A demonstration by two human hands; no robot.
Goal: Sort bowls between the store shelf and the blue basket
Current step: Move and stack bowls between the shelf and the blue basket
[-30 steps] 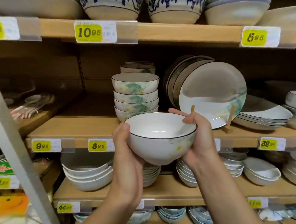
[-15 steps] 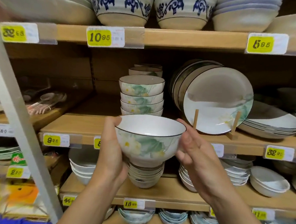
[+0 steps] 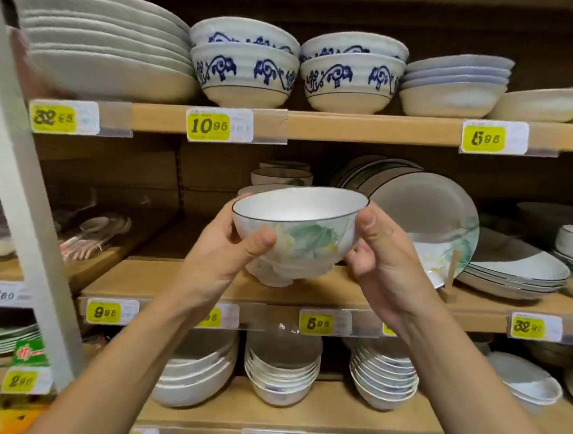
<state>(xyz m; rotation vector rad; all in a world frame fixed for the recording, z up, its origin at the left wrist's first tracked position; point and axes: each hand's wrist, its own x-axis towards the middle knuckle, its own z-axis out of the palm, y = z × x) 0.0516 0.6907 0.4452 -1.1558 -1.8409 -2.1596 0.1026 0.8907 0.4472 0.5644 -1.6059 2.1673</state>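
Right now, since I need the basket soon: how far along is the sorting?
Done: unclear; the basket is out of view. In hand: the left hand and right hand hold one leafy bowl before the matching stack on the middle shelf. Left: setting it down, likely on that stack, then any other bowls.

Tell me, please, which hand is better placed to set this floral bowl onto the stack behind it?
Probably the left hand: its thumb lies across the wall of the floral bowl and its fingers wrap behind. The right hand holds just the right edge, so it could let go.
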